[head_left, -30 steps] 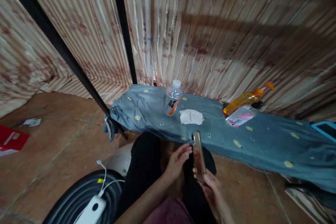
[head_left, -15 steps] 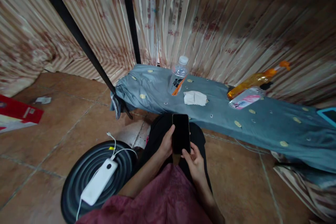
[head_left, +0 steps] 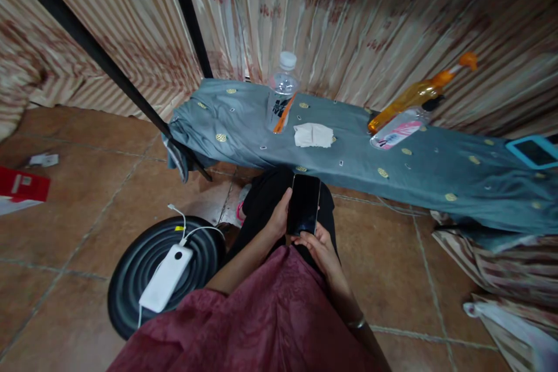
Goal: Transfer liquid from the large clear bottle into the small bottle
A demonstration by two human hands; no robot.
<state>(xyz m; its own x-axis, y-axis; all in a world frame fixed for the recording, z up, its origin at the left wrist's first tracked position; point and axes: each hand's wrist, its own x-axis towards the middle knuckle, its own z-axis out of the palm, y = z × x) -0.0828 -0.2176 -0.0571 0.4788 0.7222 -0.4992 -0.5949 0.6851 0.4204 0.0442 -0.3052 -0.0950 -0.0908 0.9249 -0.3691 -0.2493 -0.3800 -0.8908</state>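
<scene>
A smartphone (head_left: 303,204) with a dark screen is held upright over my lap. My left hand (head_left: 279,215) grips its left edge, thumb along the side. Around the lower right corner my right hand (head_left: 319,245) has its fingers wrapped, the thumb near the bottom edge. The fingers behind the phone are hidden. Just beyond it runs a low bench draped in blue-grey cloth (head_left: 244,145), carrying a folded white tissue (head_left: 314,135) and a clear plastic bottle (head_left: 282,96) with a white cap.
An orange pump bottle (head_left: 405,102) and a pink-labelled clear bottle (head_left: 399,129) lie on the bench, with a blue-framed device (head_left: 534,152) farther right. A white power bank (head_left: 165,280) with cables rests on a round black stool (head_left: 124,279). A black pole (head_left: 108,64) slants at left.
The view has tilted down and shifted slightly, so the bench and bottles sit higher. The phone stays in both hands, and my right thumb has moved slightly down to its bottom edge.
</scene>
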